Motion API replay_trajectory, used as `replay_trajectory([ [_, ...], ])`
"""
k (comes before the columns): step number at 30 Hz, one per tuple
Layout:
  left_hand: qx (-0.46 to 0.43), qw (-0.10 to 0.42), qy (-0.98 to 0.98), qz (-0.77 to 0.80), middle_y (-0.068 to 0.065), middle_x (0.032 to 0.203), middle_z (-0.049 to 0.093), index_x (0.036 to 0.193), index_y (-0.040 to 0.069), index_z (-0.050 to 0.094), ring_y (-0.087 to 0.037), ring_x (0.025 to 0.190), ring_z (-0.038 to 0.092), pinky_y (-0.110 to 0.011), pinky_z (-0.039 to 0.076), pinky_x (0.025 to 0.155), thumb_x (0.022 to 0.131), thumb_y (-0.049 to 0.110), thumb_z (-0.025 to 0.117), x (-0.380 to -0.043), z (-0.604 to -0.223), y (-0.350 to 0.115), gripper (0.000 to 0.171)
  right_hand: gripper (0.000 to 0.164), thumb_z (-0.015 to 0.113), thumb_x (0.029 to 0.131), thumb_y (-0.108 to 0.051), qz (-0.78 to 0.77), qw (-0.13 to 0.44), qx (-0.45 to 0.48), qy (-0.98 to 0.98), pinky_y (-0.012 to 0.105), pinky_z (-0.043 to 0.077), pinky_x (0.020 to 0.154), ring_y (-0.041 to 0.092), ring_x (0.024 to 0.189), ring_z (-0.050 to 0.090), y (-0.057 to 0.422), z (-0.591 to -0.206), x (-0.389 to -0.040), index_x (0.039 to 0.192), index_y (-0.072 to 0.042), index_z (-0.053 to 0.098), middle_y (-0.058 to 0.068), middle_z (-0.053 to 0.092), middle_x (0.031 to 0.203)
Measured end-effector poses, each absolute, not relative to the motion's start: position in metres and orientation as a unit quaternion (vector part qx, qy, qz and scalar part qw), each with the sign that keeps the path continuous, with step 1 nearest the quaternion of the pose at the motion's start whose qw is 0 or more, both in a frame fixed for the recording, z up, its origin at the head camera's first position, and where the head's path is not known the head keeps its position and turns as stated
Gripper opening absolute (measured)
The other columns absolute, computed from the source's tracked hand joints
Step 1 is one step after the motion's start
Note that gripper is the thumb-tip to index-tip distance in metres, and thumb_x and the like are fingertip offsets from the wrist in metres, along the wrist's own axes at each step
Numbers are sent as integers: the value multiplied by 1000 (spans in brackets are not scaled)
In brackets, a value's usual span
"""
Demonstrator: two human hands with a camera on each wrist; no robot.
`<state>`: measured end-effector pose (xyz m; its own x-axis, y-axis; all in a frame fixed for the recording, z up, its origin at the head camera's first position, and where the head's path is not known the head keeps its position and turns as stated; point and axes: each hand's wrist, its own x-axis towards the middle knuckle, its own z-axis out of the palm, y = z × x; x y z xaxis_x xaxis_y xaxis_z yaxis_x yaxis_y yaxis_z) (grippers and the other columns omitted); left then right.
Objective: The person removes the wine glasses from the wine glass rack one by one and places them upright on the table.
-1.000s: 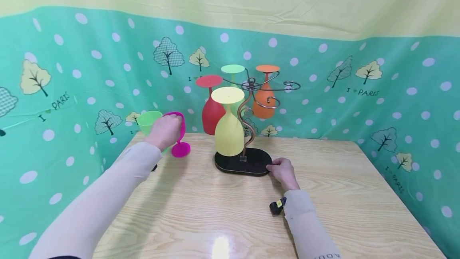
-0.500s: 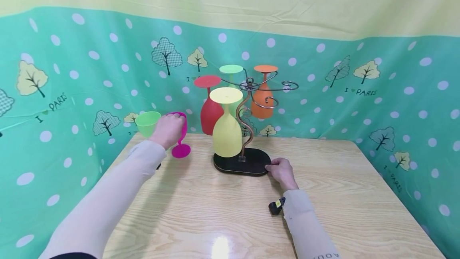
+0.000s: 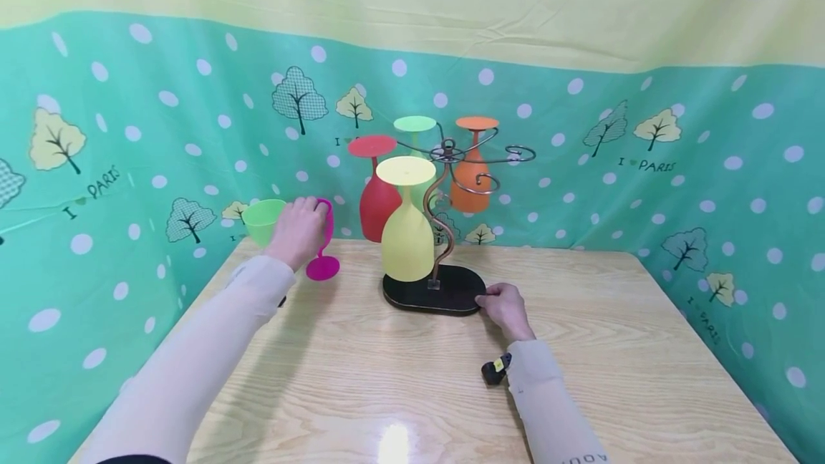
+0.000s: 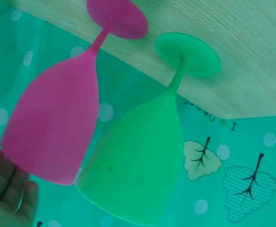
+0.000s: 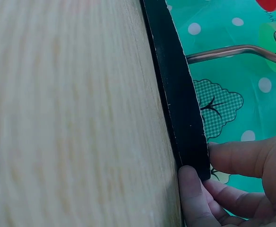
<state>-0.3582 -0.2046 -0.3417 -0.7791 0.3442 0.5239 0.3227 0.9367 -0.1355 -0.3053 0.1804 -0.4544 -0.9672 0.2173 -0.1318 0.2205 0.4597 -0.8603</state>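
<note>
My left hand grips the rim of a magenta plastic goblet, which stands upright near the table's back left. A bright green goblet is right beside it, partly hidden behind the hand in the head view. My right hand pinches the right end of the black oval base of a goblet rack, thumb and fingers on its edge. From the rack's curled metal arms hang a yellow goblet, a red goblet, an orange goblet and a pale green goblet, all upside down.
The wood-grain table has a green dotted curtain hanging close behind it and along both sides. A small black wrist device sits by the right sleeve.
The left hand has shifted slightly over the magenta goblet, covering more of its rim, and the goblet's foot has moved a touch. The right hand and the rack stay put.
</note>
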Motion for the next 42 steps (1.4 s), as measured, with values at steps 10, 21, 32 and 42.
replay_trajectory([
  [10,-191,377,-904,-58,-14,88,56,91,-2,64,-33,79,52,-43,47,66,83,11,65,-339,-356,-182,15,24,69,85,-11,-492,-4,124,862,29,46,67,21,79,59,179,-455,-304,104,3,60,14,61,94],
  [21,-157,287,-928,-178,-16,94,60,99,-2,64,-33,85,57,-45,51,73,86,12,65,-320,-387,-167,19,27,69,85,-10,-504,0,127,854,28,47,66,19,77,61,179,-455,-305,106,4,59,16,61,97],
  [32,-93,175,-950,-243,-15,98,64,102,-2,65,-32,91,62,-46,52,78,86,17,66,-309,-418,-149,25,26,68,85,-8,-511,-3,123,851,27,49,65,19,76,62,180,-456,-303,106,5,59,17,61,96],
  [42,-30,96,-924,-369,-10,84,63,98,-3,66,-24,80,59,-40,50,77,82,14,72,-309,-431,-127,24,28,67,86,-8,-514,-2,125,849,27,49,66,19,77,62,180,-456,-304,109,5,58,18,60,98],
])
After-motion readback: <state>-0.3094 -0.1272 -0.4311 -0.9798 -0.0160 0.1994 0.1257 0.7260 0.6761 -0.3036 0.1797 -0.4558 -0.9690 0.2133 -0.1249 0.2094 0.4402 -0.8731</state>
